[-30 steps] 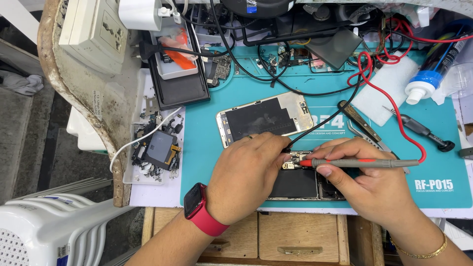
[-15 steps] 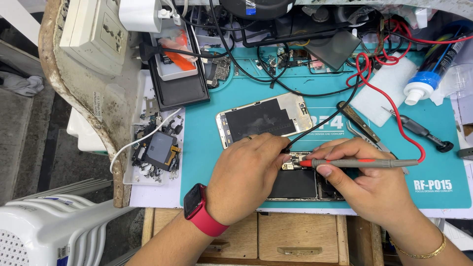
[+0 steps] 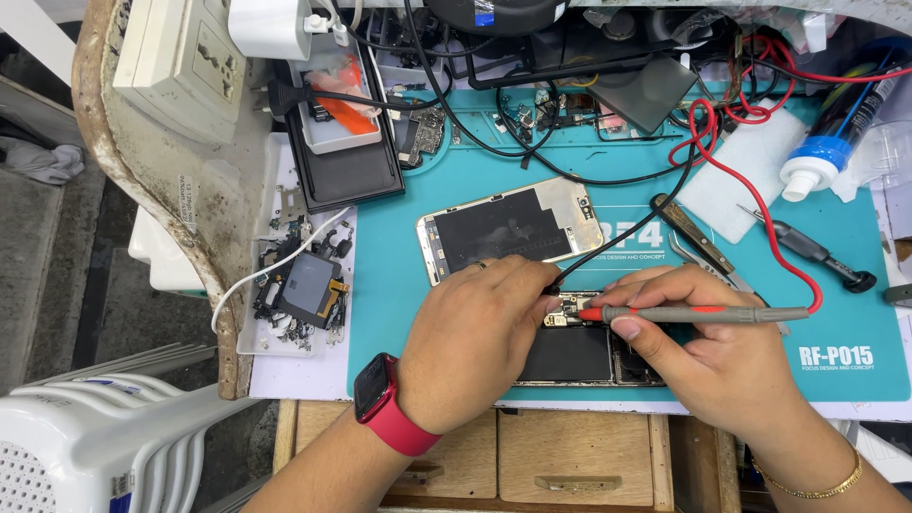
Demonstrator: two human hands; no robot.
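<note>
Low in the frame's centre, the opened phone [image 3: 579, 353] lies flat on the teal mat [image 3: 399, 285]. The left hand [image 3: 475, 347] pinches a black probe, and the right hand [image 3: 708, 356] pinches the red-tipped probe [image 3: 698, 313]. The phone's board looks fragile; the safer hold is its rigid frame edges.

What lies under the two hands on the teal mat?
An opened phone lies there, dark battery and circuit board showing. The left hand and right hand cover its ends, and the black probe tip is hidden.
</note>
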